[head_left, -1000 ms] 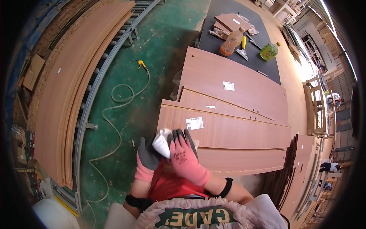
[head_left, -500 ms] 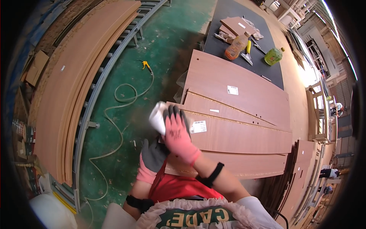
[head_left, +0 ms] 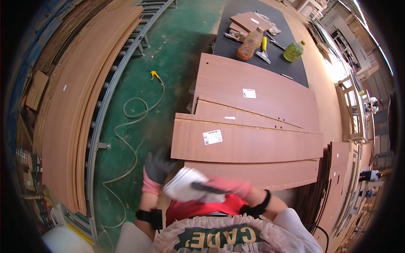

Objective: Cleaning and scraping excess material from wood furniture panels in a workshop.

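Now the white cloth (head_left: 179, 185) is held before the red apron (head_left: 190, 211), drawn back from the board (head_left: 249, 147), whose left end it overlapped half a second earlier. It is gripped by the right hand (head_left: 228, 187), fingers blurred. The left hand's (head_left: 157, 170) fingers are loosely spread near the corner, nothing visibly held.

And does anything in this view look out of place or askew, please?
Yes: the air gun lies on the floor, its hose trailing loosely, perhaps a trip risk. The boards at centre also overlap askew.
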Tool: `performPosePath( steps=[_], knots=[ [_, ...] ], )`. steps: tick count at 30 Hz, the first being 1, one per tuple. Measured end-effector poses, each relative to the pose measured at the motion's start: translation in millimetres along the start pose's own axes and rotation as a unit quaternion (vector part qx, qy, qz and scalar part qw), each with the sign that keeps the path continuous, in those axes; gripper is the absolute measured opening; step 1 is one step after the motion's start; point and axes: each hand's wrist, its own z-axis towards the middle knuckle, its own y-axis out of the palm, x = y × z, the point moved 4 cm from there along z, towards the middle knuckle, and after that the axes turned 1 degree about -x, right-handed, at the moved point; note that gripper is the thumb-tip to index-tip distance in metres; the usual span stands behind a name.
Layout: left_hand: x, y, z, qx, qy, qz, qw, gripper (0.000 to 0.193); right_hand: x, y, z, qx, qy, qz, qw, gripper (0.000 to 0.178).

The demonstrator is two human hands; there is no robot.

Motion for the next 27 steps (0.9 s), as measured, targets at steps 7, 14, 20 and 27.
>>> performPosePath(
  steps=[7, 14, 20, 27],
  knots=[
    [44, 16, 47, -0.031, -0.053, 0.199, 0.978, 0.044, -22, -59, -108, 0.537, -0.305, -0.414, 0.669, 0.048],
    [-1, 83, 80, 0.099, 0.21, 0.621, 0.748, 0.04, 12, -76, -86, 0.538, -0.23, -0.562, 0.584, 0.052],
    [4, 92, 74, 0.122, 0.116, 0.591, 0.789, 0.042, 116, -229, -288, 0.882, -0.087, -0.338, 0.316, 0.046],
    [1, 93, 76, 0.042, 0.093, 0.622, 0.776, 0.05, 236, -296, -416, 0.784, -0.493, 0.263, 0.27, 0.035]
  ],
)
